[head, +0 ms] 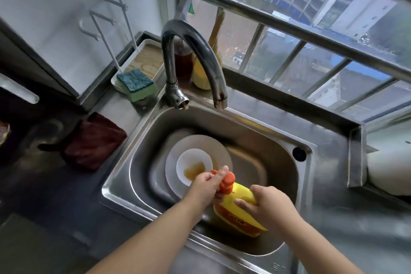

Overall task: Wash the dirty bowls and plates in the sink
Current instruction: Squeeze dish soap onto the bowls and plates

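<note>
Head view: steel sink (278,131) holds a white plate (219,149) with a small white bowl (189,158) on it, brown residue in the bowl. Both sit left of centre in the basin. Right hand (270,204) grips a yellow dish-soap bottle (235,202), tilted over the sink's near side. Left hand (206,184) has its fingers curled around the bottle's orange pump (228,182). Faucet (193,55) arches over the basin; green-topped sponge (136,83) rests on a tray (146,55) at the back left. Dark red cloth (95,140) lies on the counter to the left.

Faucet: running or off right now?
Off, as far as the head view shows: no stream falls from the faucet spout into the sink, and the brown residue sits unrinsed in the bowl.
</note>
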The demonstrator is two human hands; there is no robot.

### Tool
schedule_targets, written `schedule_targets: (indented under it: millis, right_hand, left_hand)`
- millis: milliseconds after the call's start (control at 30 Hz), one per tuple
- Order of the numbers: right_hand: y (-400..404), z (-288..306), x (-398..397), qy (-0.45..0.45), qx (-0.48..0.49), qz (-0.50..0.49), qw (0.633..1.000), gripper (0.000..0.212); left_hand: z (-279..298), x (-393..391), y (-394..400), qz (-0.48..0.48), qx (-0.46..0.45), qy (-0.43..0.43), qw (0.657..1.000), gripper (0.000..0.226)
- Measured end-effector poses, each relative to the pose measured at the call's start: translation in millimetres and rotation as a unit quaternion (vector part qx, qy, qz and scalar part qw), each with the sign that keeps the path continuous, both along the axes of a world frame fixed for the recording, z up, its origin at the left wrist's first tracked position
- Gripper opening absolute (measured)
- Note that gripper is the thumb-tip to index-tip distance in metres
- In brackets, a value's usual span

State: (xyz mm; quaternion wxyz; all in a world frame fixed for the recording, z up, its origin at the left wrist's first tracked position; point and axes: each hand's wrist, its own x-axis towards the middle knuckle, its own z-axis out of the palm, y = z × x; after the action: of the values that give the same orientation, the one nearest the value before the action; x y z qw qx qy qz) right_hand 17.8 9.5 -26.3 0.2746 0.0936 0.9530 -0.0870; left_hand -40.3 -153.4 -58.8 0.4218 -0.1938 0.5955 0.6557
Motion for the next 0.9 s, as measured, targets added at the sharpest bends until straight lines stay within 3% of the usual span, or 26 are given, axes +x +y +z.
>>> schedule_targets:
  millis: [133,267,367,900]
  right_hand:
    - [3,-2,-3,0.013,-0.021,-0.022,0.999,0.052]
    - [4,-3,-5,0.013,-0.019,-0.007,1.000,0.051]
    - [6,-5,-7,0.015,-0.022,0.000,1.000,0.049]
    - [9,-15,-7,0.010,-0.016,0.002,1.000,0.054]
  left_hand:
    - [-4,10,3,-0.006,0.012,-0.007,1.000,0.087]
    - [-5,11,6,0.037,0.041,-0.083,0.995,0.050]
    - [-6,5,4,0.037,0.036,-0.108,0.993,0.040]
    - [-1,4,16,0.024,-0.041,-0.036,0.998,0.030]
